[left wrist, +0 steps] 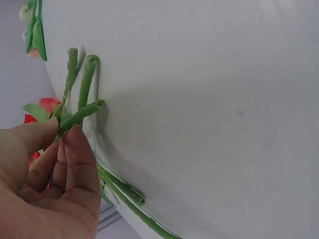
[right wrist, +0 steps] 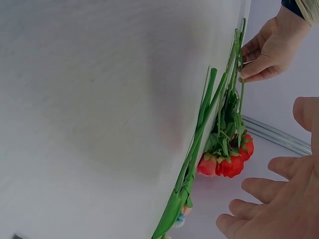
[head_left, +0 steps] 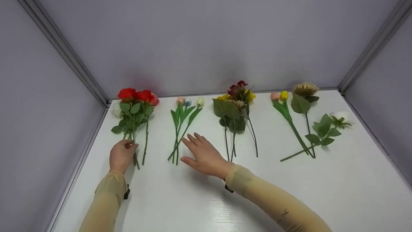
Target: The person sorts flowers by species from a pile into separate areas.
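My left hand (head_left: 121, 157) pinches a green rose stem (left wrist: 82, 114) between thumb and fingertips, near its cut lower end. Above that hand in the head view, red roses (head_left: 127, 94) with leafy stems lie in a bunch at the table's far left, a white bloom (head_left: 116, 110) partly hidden beside them. Several stem ends poke out around the left fingers. Fingers spread, my right hand (head_left: 206, 158) hovers just right of the crossed tulip stems (head_left: 176, 151) and holds nothing. Those tulips have peach, blue and pale white heads (head_left: 200, 102).
Right of centre lies a group of dark red, yellow and beige flowers (head_left: 237, 90). Farther right are a peach and a yellow tulip (head_left: 284, 95), a beige flower (head_left: 305, 89) and a white rose (head_left: 341, 117) with crossing stems. Grey walls (head_left: 206, 48) enclose the white table (head_left: 167, 199).
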A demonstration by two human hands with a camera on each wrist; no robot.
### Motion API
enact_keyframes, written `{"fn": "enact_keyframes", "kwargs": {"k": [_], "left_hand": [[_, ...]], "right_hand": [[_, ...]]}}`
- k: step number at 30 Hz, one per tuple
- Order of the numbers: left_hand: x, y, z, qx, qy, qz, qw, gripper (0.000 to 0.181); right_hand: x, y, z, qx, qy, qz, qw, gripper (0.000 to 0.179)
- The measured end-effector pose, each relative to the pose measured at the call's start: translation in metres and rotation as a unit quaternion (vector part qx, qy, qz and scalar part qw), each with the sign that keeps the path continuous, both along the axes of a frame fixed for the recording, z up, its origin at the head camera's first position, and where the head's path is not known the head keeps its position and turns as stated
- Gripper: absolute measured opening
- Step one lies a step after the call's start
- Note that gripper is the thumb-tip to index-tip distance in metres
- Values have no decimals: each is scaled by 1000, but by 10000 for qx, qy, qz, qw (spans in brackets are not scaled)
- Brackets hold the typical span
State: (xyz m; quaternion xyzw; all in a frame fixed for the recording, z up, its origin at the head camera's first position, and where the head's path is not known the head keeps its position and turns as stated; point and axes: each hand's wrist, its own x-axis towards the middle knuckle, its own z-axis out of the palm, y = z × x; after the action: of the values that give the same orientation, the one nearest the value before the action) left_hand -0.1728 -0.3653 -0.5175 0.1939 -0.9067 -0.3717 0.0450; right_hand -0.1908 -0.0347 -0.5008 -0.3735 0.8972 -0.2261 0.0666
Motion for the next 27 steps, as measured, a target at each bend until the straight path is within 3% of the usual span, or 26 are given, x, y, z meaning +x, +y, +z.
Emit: {"fn": "enact_keyframes", "kwargs": {"k": [5,14,18,20,23,27], "left_hand": [[-5,4,3,-166,107,-39,9998,51],[-14,28,11,-813,687,-205,9941,68],[-17,52,15,-1255,1040,-622,9847,73],[-15,71,18,-1502,1132,-1022,9768,77],[-10,106,23,-1962,1239,-1768,9565,81],[0,156,26,-2596,1465,-2794,9127,81]], "right_hand": [[-2,9,-3,263,90,-72,9996,73],[-11,37,-8,470,332,-334,9978,73],[-18,59,-8,513,434,-544,9963,73],[-23,74,-6,497,495,-689,9952,73],[-33,100,-3,410,562,-1036,9922,71],[-47,142,0,-20,751,-1623,9839,62]]}}
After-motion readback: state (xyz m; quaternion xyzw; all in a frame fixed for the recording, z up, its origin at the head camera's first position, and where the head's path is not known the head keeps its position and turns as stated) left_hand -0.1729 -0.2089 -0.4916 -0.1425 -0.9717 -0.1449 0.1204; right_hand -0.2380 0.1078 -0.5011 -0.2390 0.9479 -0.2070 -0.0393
